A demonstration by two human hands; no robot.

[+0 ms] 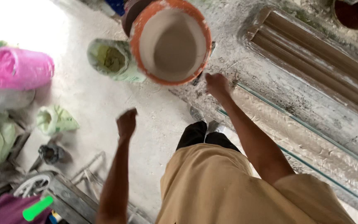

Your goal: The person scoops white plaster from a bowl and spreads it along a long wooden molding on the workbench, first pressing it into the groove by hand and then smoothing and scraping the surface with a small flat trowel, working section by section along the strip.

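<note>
Right hand [217, 85] reaches toward the orange bucket [170, 41], fingers curled just under its rim; whether it grips, I cannot tell. Left hand [126, 123] hangs loosely closed, holding nothing, over the dusty floor [96, 99]. The bucket stands by the plaster-caked workbench [311, 95], a green sack [112, 60] beside it.

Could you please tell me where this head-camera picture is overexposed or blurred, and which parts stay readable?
In the head view, daylight burns the top-left floor to plain white beside the pink plastic sack; the left hand and right hand are softly motion-blurred and dark, their grip unclear; the orange-rimmed round bucket caked with white plaster and the long grooved plaster mould stay readable.
</note>
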